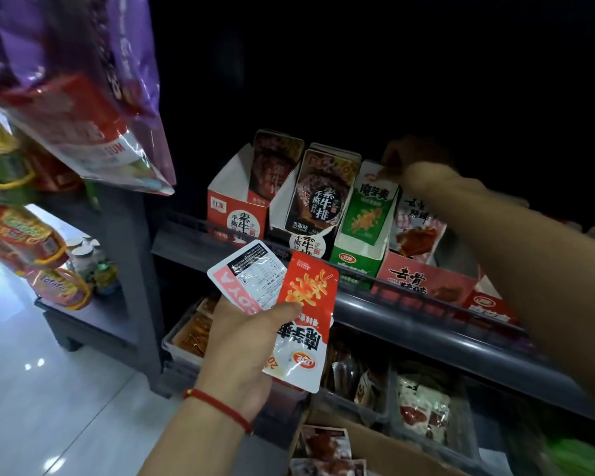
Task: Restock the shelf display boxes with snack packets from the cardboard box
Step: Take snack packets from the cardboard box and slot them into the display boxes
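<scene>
The left hand [241,341] holds two snack packets fanned upward, thumb pressed over both: a red packet [303,321] with orange artwork in front, and a white packet [248,276] with a pink edge behind it, at about 10 o'clock from the red one. A red cord [217,407] circles that wrist. The right hand [409,156], at 1 o'clock from the left, reaches deep into the dark shelf; its grip pinches the top edge of a green packet [368,207] standing upright in the green box [354,266]. That box sits in a row of display boxes on the shelf rail [409,314]. At 9 o'clock from it stands a black box [306,242] with dark packets upright inside, and further to 9 o'clock a red-and-white box [237,218] holding one packet at its back. At 3 o'clock from the green box is a red box [423,280] with pinkish packets, and beyond it another small red box [488,304]. At 6 o'clock, at the bottom edge of view, the open cardboard box [385,444] shows packets inside. The lower shelf holds trays of mixed packets [423,407]. At 9 to 11 o'clock hang large snack bags [83,108], the nearest purple, with small bottles [83,255] on a low stand beneath.
</scene>
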The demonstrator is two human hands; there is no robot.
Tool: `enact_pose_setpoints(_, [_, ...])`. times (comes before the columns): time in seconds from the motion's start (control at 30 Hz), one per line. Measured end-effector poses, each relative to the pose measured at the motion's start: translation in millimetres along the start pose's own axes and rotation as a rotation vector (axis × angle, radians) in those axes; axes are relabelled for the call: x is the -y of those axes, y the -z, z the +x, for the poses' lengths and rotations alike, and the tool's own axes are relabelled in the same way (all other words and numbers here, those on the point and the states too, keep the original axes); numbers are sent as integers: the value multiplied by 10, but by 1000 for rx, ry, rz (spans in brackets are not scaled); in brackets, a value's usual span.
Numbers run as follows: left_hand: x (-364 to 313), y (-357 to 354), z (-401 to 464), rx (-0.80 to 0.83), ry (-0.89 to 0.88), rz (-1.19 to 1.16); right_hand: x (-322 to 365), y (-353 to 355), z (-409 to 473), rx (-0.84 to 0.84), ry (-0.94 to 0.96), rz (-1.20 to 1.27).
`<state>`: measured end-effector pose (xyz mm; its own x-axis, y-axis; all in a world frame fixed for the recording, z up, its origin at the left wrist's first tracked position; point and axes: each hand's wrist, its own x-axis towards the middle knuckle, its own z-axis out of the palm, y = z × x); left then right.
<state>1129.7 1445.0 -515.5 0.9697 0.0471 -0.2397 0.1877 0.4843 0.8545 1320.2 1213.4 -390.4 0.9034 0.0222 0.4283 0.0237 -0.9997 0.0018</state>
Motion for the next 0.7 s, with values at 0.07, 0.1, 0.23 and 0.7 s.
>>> enact_pose_setpoints(0.07, [16,-17,5,-7,1,0,0,-11,21,-10,-8,-2])
enact_pose_setpoints(0.1, [22,-28,8,-4,1,3,-7,-21,35,-11,-13,3])
enact_pose_setpoints(0.23, [44,-64,17,5,4,4,-45,-77,87,-32,0,-36])
enact_pose_setpoints(0.7, [79,-152,16,66,-19,-73,1,201,-755,-285,418,-11])
